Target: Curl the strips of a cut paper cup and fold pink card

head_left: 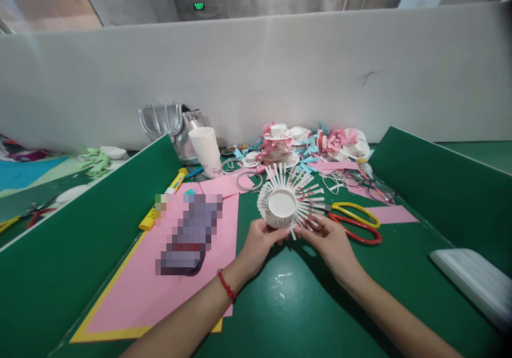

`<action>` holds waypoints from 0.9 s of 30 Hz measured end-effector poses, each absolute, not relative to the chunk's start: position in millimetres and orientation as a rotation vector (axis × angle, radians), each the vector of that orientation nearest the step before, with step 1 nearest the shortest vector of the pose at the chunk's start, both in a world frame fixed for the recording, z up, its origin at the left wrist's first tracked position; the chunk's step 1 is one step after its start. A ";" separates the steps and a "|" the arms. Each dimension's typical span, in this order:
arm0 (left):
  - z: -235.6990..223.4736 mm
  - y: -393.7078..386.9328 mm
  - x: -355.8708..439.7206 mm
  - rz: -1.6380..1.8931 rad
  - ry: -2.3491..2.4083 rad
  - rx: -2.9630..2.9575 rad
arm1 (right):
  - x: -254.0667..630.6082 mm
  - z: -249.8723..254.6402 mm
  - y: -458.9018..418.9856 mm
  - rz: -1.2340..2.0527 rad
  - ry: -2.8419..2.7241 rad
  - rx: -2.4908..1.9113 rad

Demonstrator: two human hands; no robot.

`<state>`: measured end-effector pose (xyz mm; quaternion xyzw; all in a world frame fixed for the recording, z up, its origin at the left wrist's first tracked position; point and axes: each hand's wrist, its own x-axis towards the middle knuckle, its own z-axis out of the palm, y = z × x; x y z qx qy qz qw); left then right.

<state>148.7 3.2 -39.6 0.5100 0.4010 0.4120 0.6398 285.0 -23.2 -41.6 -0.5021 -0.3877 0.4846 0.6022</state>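
Observation:
A white paper cup (282,203), its wall cut into strips that fan out around the round base, is held between both hands above the green table. The strips on its left side curl over into loops, while those at the top and right stick out straight. My left hand (262,238) pinches the lower rim of the cut cup, a red cord bracelet on the wrist. On the lower right, my right hand (326,236) grips a strip close to the left thumb. Scissors (358,223) with one yellow and one red handle lie just beyond the right hand.
Pink paper sheets (132,288) with a blurred phone-like object (190,235) on top lie at left, near a yellow glue stick (164,200). Stacked paper cups (205,147), a silver bag (162,123) and finished paper pieces (280,147) stand behind. Green dividers (448,187) flank the table.

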 end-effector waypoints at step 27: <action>-35.6 -3.0 151.8 0.988 0.952 1.352 | 279.9 -39.0 -28.3 1.159 -0.673 -1.226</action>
